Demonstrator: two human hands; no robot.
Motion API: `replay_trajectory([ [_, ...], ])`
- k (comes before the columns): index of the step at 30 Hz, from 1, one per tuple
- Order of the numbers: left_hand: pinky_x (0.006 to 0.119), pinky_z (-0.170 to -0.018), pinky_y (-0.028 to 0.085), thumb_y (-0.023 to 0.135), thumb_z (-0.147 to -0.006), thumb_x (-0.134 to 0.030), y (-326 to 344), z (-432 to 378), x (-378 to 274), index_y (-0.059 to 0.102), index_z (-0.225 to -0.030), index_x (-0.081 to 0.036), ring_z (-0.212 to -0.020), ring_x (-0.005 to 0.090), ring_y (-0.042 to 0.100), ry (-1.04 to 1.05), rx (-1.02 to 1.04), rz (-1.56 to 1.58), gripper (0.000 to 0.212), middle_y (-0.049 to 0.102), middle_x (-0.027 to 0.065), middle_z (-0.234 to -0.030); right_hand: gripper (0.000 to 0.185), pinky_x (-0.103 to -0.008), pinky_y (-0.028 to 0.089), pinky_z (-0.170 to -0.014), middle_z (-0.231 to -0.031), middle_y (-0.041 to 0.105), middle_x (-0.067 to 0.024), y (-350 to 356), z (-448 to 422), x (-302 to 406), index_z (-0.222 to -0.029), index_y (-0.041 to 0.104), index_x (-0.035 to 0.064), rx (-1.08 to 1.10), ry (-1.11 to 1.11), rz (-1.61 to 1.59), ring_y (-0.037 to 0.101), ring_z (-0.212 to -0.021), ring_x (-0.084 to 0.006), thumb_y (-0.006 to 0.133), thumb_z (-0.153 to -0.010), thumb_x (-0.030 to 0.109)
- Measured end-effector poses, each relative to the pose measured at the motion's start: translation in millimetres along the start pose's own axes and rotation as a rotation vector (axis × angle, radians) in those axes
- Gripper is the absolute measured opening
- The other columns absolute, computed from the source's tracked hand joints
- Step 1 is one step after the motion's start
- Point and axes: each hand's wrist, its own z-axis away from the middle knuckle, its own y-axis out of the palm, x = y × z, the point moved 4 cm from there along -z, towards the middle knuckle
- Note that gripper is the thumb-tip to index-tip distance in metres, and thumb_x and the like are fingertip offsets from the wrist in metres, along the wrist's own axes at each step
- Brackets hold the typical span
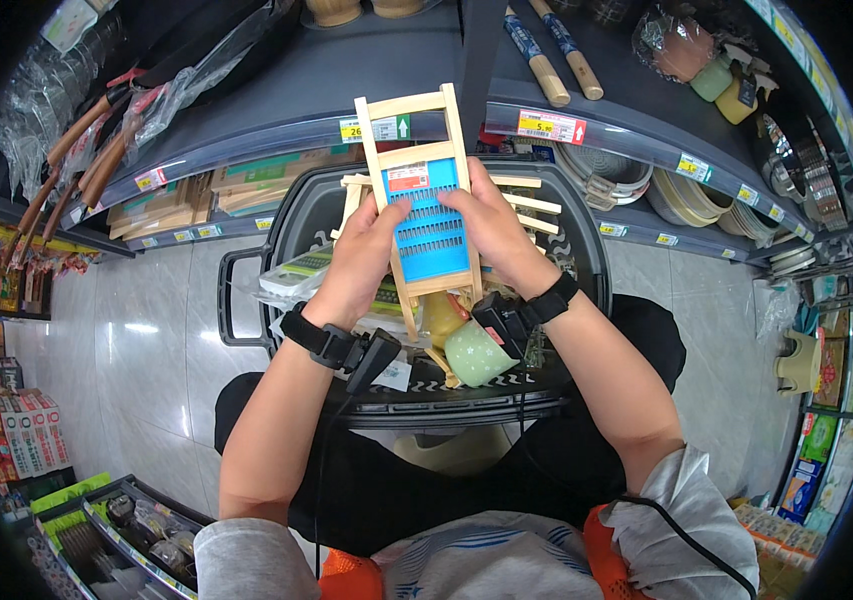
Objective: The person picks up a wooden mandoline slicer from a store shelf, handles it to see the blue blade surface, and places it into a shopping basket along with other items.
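Both hands hold a wood-framed grater (434, 262) with a blue slotted panel, tilted above a black plastic shopping basket (464, 411). My left hand (362, 251) grips its left side rail, thumb on the panel. On the opposite rail is my right hand (497, 221), its thumb also on the blue face. A printed sticker is on the panel's upper part. Inside the basket, several wooden frame pieces (531, 203) stick out at the right. A green-and-white grater (295, 277) in clear wrap lies at the left. Nearer me are a light green floral cup (480, 356) and a yellow item (441, 319), partly hidden.
A grey shelf edge (284, 142) with price tags runs behind the basket. Pans with brown handles (107, 157) jut out at left. Two wooden rolling pins (546, 75) lie above right; plastic strainers (685, 199) sit below. A beige stool (798, 364) stands at far right.
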Motion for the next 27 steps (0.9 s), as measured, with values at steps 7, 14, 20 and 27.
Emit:
replay_trajectory([
  [7,0.032,-0.095,0.051,0.052,-0.101,-0.014,-2.0,0.4,-1.0,0.050,-0.132,-0.002,-0.111,0.0163,0.062,0.040,0.023,-0.057,0.033,0.061,0.0080,-0.124,0.038,-0.0307,0.049,-0.092,-0.117,0.058,-0.0118,5.7,3.7,5.8,-0.129,0.042,0.0007,0.009,0.002,-0.005,0.058,-0.108,-0.0166,0.054,-0.092,0.005],
  [14,0.029,-0.094,0.048,0.056,-0.097,-0.007,0.1,0.6,-2.4,0.054,-0.127,-0.001,-0.107,0.0128,0.061,0.065,0.022,-0.045,0.030,0.065,0.0072,-0.120,0.041,-0.0315,0.049,-0.092,-0.117,0.058,-0.0122,3.6,3.9,6.9,-0.130,0.041,0.0002,0.018,-0.029,0.100,0.058,-0.108,-0.0172,0.055,-0.092,0.006],
  [20,0.030,-0.096,0.048,0.059,-0.090,0.003,3.2,3.8,-6.8,0.052,-0.127,0.000,-0.109,0.0152,0.062,0.053,0.000,-0.108,0.038,0.065,0.0081,-0.119,0.044,-0.0316,0.049,-0.092,-0.117,0.058,-0.0123,3.4,1.7,3.7,-0.130,0.041,-0.0011,0.009,-0.005,0.031,0.058,-0.108,-0.0164,0.057,-0.089,0.007],
  [27,0.033,-0.099,0.048,0.061,-0.081,0.015,3.3,4.5,-7.5,0.049,-0.132,-0.001,-0.113,0.0183,0.062,0.061,0.009,-0.183,0.054,0.063,0.0098,-0.123,0.051,-0.0316,0.050,-0.093,-0.119,0.057,-0.0118,7.6,6.8,12.2,-0.131,0.040,-0.0008,0.050,-0.007,0.096,0.058,-0.111,-0.0165,0.062,-0.085,0.003],
])
